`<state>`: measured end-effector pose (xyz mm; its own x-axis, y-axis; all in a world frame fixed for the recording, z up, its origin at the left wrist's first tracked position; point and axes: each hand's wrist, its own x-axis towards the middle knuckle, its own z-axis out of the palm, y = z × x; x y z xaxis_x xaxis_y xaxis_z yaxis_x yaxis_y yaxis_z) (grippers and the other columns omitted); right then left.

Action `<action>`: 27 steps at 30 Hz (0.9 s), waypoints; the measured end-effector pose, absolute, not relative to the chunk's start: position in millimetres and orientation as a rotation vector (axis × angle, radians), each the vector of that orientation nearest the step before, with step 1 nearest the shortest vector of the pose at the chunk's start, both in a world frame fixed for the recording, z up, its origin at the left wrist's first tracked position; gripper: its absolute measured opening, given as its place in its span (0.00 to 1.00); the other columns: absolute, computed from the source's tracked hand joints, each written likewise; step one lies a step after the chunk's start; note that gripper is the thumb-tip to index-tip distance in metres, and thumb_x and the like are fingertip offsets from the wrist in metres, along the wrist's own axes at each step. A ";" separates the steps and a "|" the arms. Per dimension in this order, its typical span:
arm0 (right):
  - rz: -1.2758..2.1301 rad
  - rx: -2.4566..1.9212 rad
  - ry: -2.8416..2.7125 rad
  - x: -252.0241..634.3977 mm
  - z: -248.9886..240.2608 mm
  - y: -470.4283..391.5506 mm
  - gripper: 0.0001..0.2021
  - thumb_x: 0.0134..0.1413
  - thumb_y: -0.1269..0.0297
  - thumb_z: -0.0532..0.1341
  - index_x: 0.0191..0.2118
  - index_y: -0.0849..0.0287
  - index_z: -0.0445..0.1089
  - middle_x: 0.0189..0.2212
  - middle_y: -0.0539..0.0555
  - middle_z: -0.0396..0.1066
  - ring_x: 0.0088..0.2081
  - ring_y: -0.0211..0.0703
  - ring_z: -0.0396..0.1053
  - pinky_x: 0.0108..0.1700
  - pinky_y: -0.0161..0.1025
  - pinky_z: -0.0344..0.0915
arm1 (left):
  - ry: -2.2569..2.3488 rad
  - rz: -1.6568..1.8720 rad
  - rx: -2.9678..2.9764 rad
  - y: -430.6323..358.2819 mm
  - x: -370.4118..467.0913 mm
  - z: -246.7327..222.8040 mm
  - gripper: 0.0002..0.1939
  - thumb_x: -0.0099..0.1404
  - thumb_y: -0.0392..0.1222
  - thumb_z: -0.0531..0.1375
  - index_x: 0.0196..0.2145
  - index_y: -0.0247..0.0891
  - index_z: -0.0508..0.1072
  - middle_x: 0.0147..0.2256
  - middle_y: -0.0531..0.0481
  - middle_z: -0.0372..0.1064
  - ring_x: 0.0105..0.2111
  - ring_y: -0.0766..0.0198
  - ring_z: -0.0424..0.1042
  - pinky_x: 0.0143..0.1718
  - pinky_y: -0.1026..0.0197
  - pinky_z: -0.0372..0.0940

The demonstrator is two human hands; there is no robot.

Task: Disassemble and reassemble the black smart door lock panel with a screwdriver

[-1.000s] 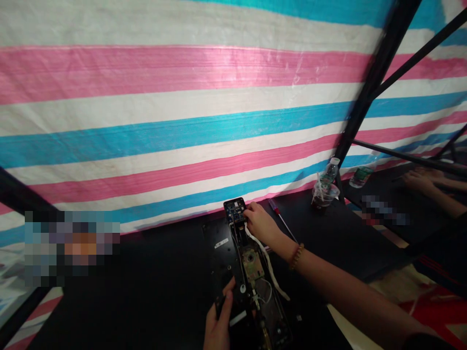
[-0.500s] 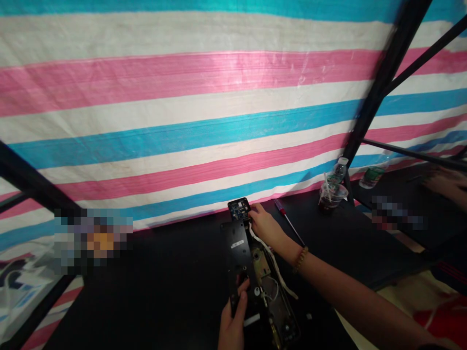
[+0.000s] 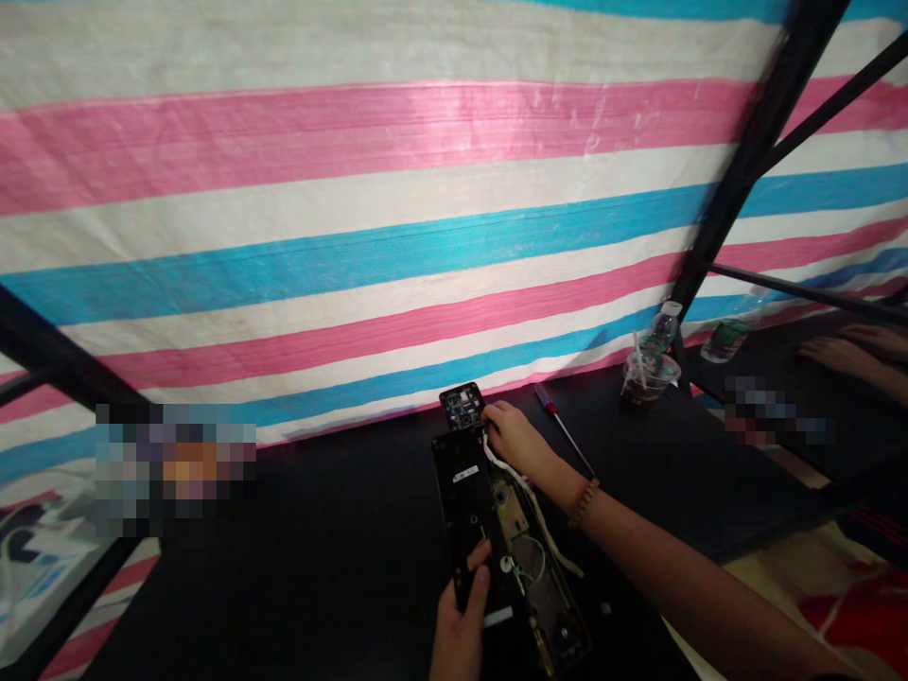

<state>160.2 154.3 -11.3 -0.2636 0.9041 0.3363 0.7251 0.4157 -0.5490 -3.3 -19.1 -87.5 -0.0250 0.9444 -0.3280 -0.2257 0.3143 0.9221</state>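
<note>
My left hand (image 3: 462, 610) grips a long black panel (image 3: 461, 501) with small white labels, a fingertip showing through an opening in it. Right beside the panel lies an opened black lock housing (image 3: 543, 567) with metal parts and a thin white wire inside. At the panel's far end is a small black piece with a circuit board (image 3: 461, 409). My right hand (image 3: 512, 435) pinches the near right edge of that board piece, its fingers closed. A pale strip of cable (image 3: 529, 492) runs from under my right hand along the housing.
A screwdriver (image 3: 564, 426) lies right of my hand. Farther right stand a plastic cup (image 3: 649, 378) and bottles (image 3: 727, 339). Another person's hands (image 3: 844, 355) rest on the neighbouring table. Striped sheeting (image 3: 355, 255) hangs behind the black table (image 3: 284, 558), between metal posts (image 3: 730, 189).
The black panel has tilted slightly, and my left hand has shifted a little to the right with it. My right hand stays at the board piece. The other person's hands have moved left.
</note>
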 end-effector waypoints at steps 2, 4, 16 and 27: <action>0.370 -1.397 -2.069 158.7 -12.4 153.2 0.10 0.60 0.77 0.54 0.39 0.60 0.71 0.40 0.57 0.71 0.40 0.41 0.69 0.45 0.34 0.62 | 1.239 1.103 0.806 -20.1 -2.0 -86.5 0.33 0.50 0.63 0.69 0.46 0.36 0.80 0.54 0.39 0.73 0.60 0.44 0.65 0.66 0.45 0.49; 0.354 -1.428 -2.078 157.1 -14.0 153.1 0.10 0.60 0.76 0.54 0.40 0.59 0.71 0.39 0.57 0.70 0.39 0.41 0.69 0.44 0.34 0.61 | 1.241 1.108 0.826 -20.9 -0.4 -85.7 0.32 0.51 0.63 0.68 0.47 0.36 0.80 0.54 0.40 0.73 0.61 0.44 0.64 0.67 0.46 0.48; 0.465 -1.250 -1.911 165.9 -31.5 158.4 0.11 0.57 0.75 0.55 0.42 0.58 0.71 0.40 0.56 0.71 0.37 0.43 0.70 0.45 0.39 0.66 | 1.240 1.207 0.752 -24.8 12.6 -89.2 0.34 0.53 0.65 0.66 0.48 0.35 0.80 0.52 0.37 0.74 0.57 0.43 0.69 0.63 0.45 0.55; 1.008 -1.307 -1.582 206.2 -55.2 45.6 0.14 0.55 0.52 0.63 0.40 0.57 0.76 0.38 0.57 0.77 0.39 0.50 0.74 0.43 0.44 0.69 | 1.270 1.260 0.757 -26.2 13.9 -64.4 0.31 0.57 0.66 0.62 0.43 0.37 0.82 0.57 0.39 0.69 0.61 0.44 0.63 0.64 0.48 0.54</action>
